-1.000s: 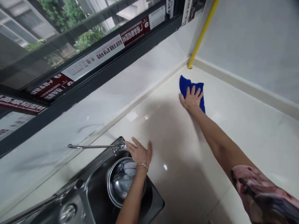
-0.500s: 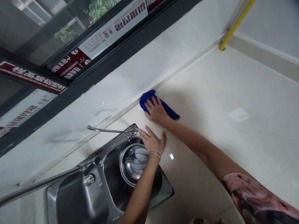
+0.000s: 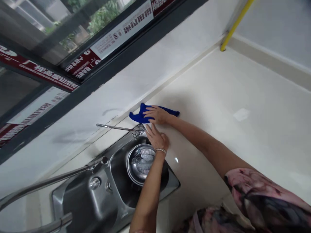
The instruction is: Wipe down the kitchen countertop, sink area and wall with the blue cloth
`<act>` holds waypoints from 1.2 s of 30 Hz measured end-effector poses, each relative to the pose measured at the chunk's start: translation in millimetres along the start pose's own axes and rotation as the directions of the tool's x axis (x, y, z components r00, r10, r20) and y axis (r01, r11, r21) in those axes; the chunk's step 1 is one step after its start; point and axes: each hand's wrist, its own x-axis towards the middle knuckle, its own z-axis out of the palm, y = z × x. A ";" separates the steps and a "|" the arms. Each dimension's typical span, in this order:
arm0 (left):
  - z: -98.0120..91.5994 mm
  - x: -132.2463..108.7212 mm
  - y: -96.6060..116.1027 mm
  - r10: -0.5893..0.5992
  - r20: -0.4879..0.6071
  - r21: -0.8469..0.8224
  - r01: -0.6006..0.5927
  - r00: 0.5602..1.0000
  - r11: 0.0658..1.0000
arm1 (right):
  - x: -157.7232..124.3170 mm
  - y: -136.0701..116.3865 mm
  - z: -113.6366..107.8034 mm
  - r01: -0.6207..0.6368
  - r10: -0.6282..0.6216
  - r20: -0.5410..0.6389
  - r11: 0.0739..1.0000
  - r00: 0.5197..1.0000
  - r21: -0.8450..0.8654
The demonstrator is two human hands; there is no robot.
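A blue cloth lies on the pale countertop by the wall, its far left end spread out and its right end trailing. My right hand rests flat on it, fingers stretched out and pointing left. Just below, my left hand, with a bracelet at the wrist, is open beside the sink's back corner. Its fingertips come close to the cloth and the small faucet; whether they touch anything I cannot tell. Under my left forearm, a round metal colander sits in the right basin, partly hidden.
The double steel sink fills the lower left, with a large pipe-like tap across it. A window frame runs above the wall. At the far corner a yellow pipe enters the countertop.
My right hand has slid the blue cloth left along the wall toward the faucet, and the cloth's left end has changed shape. My left hand's fingers are closer together. The view has shifted slightly.
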 end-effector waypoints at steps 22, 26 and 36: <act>-7.9 2.3 9.5 -0.035 -0.058 -0.095 0.029 0.998 0.995 | -452.9 -172.6 21.1 -0.110 0.106 0.072 0.992 0.992 0.055; -2.9 3.9 9.6 -0.009 -0.106 -0.049 0.004 0.994 0.999 | -517.5 -127.4 -12.9 -0.340 0.326 -0.111 0.928 0.939 -0.152; 8.5 9.0 1.6 0.069 -0.185 0.034 -0.064 0.980 0.997 | -448.3 61.4 -110.8 -0.957 0.751 -0.595 0.248 0.288 -0.151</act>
